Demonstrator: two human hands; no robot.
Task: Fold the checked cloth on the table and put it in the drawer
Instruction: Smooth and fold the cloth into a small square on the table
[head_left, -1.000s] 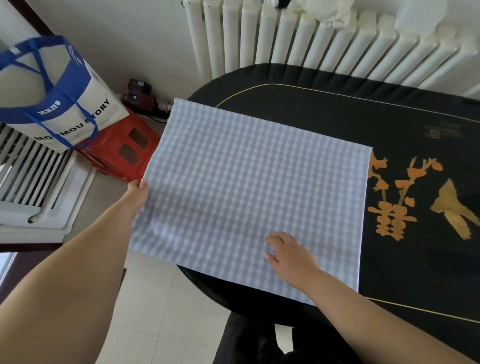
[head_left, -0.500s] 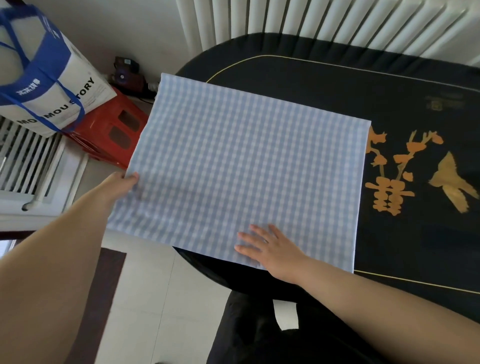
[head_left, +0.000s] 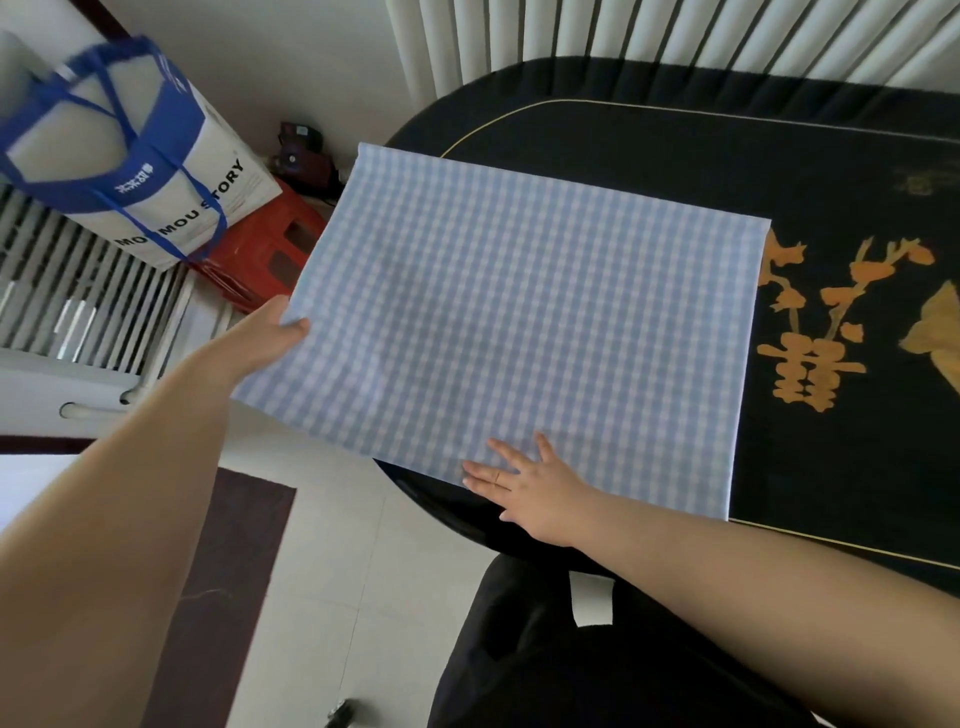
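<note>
White radiator ribs line the far wall behind a black oval surface with gold markings. On it the checked cloth lies spread flat, its left part overhanging the surface edge above the tiled floor. At the cloth's left edge the left hand is closed on the fabric, thumb on top. At the near edge the right hand lies flat, fingers spread, palm pressing the cloth down. Further left, a blue-and-white bag sits on a red stool.
</note>
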